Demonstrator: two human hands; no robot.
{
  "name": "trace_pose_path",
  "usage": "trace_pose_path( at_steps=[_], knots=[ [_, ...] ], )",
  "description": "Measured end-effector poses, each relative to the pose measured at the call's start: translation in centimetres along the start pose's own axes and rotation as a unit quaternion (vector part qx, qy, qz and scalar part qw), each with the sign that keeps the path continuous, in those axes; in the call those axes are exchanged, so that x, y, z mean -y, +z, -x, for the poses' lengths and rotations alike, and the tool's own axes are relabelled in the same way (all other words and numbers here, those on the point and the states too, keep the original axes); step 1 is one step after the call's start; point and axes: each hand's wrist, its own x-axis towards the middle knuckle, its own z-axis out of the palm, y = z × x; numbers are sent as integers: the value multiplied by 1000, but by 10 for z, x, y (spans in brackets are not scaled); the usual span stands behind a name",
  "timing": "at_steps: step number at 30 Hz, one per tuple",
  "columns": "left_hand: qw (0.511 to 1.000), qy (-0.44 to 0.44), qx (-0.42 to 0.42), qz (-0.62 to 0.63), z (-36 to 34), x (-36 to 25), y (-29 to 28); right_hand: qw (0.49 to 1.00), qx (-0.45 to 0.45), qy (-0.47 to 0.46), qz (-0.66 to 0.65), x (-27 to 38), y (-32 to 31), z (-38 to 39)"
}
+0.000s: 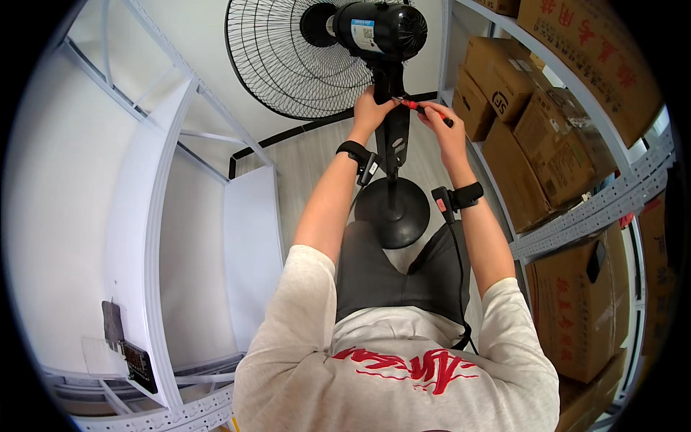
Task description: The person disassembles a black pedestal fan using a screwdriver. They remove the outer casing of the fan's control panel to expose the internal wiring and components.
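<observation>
A black pedestal fan [371,29] stands before me, its wire grille turned to the left, its round base [392,216] on the floor by my legs. My left hand [368,117] is closed at the fan's neck just below the motor housing, its fingers partly hidden behind the column. My right hand [443,126] holds a red-and-black screwdriver [417,108] almost level, its tip at the neck joint beside my left fingers; the exact point of contact is too small to make out. Both wrists wear black strapped devices.
A white shelving rack [173,216] runs along the left, with small dark flat items [137,363] on a lower board. Metal shelves on the right hold several cardboard boxes [536,165]. The pale floor [313,155] shows around the fan, and a dark skirting lines the back wall.
</observation>
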Motion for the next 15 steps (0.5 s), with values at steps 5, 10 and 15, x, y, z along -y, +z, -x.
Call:
trace_pose_path(
  at_steps=[5,10,15],
  knots=[
    [1000,-8,3,-17,2,-11,-2,998,-15,-27,54,-9,-5,-4],
    [999,-32,6,-22,5,-7,-8,972,-24,-59,226,2,3,10],
    [1000,-30,3,-8,3,-6,-6,966,-38,-20,256,6,5,12]
  ],
)
